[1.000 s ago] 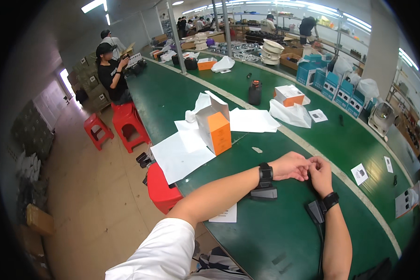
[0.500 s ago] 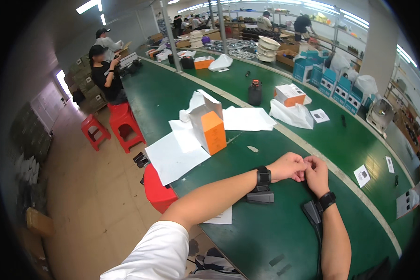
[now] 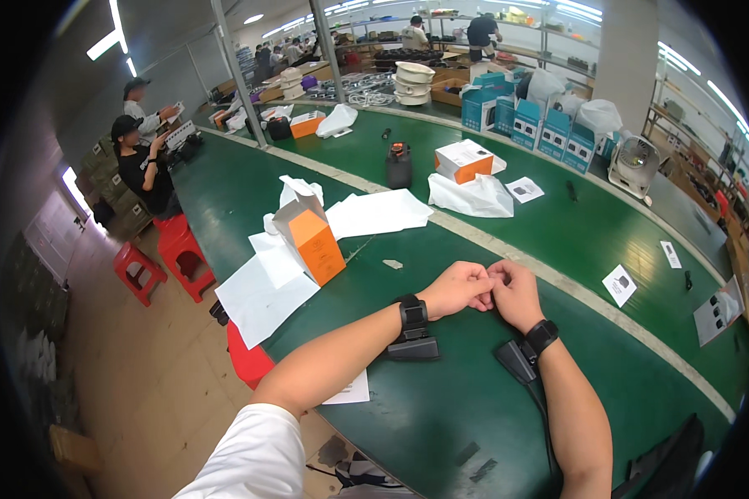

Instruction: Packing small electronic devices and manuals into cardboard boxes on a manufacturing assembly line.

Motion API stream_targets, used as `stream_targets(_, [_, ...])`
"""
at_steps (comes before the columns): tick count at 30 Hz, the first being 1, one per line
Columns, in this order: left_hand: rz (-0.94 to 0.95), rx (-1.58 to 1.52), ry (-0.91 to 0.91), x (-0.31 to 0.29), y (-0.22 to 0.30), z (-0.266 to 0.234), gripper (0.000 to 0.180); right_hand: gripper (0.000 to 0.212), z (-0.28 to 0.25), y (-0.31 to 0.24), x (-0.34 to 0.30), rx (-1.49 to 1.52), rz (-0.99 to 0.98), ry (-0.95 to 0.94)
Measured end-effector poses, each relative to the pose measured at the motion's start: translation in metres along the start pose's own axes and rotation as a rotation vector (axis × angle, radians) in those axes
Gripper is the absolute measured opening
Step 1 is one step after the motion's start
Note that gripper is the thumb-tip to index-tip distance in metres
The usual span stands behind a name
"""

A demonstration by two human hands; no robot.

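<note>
Over the green table, my left hand and my right hand meet, fingertips touching. Both are closed in a pinch; whatever they hold, if anything, is too small or hidden to make out. A black strap with a grey-black module sits on my left wrist. On the right wrist a similar strap carries a module with a black cable. Left of the hands stands an opened orange and white box, with white paper sheets around it. A small pale scrap lies between box and hands.
Farther back are a black device, another orange and white box, a white plastic bag and printed cards. Teal boxes and a fan line the far side. Red stools and co-workers are at left.
The view has swung to the right, so the table and its things sit farther left in the picture. My hands stay pinched together at about the same place over the table.
</note>
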State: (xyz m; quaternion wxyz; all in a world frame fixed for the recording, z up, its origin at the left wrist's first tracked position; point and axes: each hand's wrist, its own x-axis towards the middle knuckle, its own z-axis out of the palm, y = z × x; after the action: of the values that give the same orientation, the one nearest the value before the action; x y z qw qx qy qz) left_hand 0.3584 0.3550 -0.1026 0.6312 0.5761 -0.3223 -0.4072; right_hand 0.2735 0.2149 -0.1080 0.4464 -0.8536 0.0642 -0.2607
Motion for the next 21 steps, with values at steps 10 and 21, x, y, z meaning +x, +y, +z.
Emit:
stream_targets(10, [-0.024,0.048,-0.007,-0.001,-0.001,-0.007,0.017,0.014,0.002,-0.004,0.001,-0.001,0.036,-0.025])
stream_targets(21, [-0.012,0.019,-0.043,-0.003,-0.001,-0.017,0.016,0.014,0.011,-0.006,0.004,0.022,0.070,-0.030])
